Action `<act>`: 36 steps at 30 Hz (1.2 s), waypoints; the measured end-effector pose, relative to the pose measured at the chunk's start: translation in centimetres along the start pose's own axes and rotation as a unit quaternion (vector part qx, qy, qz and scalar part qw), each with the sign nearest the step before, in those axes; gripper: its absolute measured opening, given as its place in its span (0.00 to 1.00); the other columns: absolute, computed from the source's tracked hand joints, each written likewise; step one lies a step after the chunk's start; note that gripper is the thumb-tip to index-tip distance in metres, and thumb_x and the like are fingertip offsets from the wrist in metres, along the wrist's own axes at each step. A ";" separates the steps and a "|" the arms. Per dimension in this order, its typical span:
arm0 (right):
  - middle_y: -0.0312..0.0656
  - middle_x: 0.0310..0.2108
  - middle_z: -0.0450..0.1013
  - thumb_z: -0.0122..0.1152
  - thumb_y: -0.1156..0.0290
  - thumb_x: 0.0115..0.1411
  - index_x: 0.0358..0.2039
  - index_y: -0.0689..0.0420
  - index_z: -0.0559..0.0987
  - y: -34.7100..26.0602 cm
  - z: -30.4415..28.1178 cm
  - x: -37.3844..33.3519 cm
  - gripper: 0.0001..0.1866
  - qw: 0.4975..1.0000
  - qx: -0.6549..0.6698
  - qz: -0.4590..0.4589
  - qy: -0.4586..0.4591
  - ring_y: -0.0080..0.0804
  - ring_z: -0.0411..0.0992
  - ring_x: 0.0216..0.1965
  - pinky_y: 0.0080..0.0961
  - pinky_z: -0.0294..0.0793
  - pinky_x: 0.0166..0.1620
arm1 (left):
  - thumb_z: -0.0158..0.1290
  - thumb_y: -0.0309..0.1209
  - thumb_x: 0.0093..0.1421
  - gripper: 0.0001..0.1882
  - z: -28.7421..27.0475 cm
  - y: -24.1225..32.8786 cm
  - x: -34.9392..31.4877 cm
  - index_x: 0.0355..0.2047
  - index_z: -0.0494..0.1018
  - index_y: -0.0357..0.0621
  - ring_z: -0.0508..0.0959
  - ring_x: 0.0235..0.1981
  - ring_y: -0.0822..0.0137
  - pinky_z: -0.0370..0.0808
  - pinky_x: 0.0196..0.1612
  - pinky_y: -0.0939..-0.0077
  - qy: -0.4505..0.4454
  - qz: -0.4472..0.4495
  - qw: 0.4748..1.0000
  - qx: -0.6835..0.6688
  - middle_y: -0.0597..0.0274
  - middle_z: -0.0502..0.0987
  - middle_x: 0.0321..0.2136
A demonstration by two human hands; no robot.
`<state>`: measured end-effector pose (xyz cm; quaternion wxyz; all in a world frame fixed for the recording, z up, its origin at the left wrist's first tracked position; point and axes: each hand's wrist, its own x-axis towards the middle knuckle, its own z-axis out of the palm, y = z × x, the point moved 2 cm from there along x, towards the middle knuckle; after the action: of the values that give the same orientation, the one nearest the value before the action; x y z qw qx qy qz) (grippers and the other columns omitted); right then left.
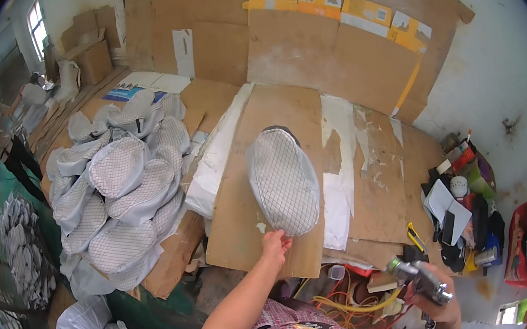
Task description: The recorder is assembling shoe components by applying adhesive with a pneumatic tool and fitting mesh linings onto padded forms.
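An oval, grey-white padded cover (286, 181) with diamond stitching and plain grey sides lies on the cardboard-covered bench (239, 230) in front of me. My left hand (276, 244) pinches its near edge between thumb and fingers. Off to the lower right, apart from the cover, my right hand (444, 310) is wrapped round a metal spray gun (422, 278). On the left, a big heap of similar quilted covers (120, 165) is piled on cardboard.
Cardboard panels (213, 52) stand behind the bench. A yellow utility knife (416, 236), a white pad (445, 208) and assorted bottles crowd the right side. Yellow hoses (359, 304) hang below. White sacks (82, 325) sit lower left; another person (7, 137) stands far left.
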<state>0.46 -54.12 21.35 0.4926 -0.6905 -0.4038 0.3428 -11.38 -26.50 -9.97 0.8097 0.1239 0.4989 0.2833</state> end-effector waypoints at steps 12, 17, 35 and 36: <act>0.47 0.37 0.70 0.57 0.80 0.46 0.54 0.56 0.62 18.6 -4.2 18.0 0.32 0.935 -0.258 -0.189 0.152 0.43 0.71 0.35 0.29 0.70 0.39 | 0.47 0.28 0.54 0.05 5.7 4.7 -6.7 0.24 0.68 0.41 0.75 0.26 0.62 0.73 0.29 0.70 -0.040 0.002 0.998 -0.043 0.59 0.73 0.22; 0.52 0.42 0.69 0.62 0.72 0.46 0.54 0.60 0.61 23.6 -0.5 20.9 0.33 0.873 -0.424 -0.180 0.160 0.51 0.69 0.41 0.34 0.70 0.43 | 0.48 0.28 0.53 0.06 8.7 7.6 -9.0 0.23 0.69 0.40 0.75 0.26 0.60 0.74 0.30 0.67 -0.046 0.030 0.996 -0.076 0.57 0.73 0.22; 0.49 0.46 0.69 0.37 0.66 0.62 0.46 0.64 0.69 18.2 6.5 31.6 0.19 0.739 0.660 0.056 0.125 0.41 0.68 0.48 0.40 0.66 0.53 | 0.46 0.28 0.51 0.07 10.5 21.3 -13.1 0.20 0.71 0.41 0.76 0.26 0.61 0.73 0.32 0.67 -0.172 0.127 0.959 -0.188 0.60 0.76 0.20; 0.50 0.45 0.70 0.36 0.65 0.62 0.44 0.65 0.70 18.1 5.9 31.8 0.20 0.745 0.655 0.055 0.118 0.43 0.68 0.48 0.41 0.66 0.52 | 0.47 0.28 0.51 0.05 9.6 22.9 -13.9 0.21 0.71 0.42 0.76 0.27 0.60 0.73 0.33 0.65 -0.182 0.153 0.951 -0.198 0.60 0.76 0.21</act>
<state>13.29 -26.67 -0.05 0.8478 -0.2542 0.0199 0.4650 -15.38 -15.25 15.87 0.8420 0.0847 0.2521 0.4694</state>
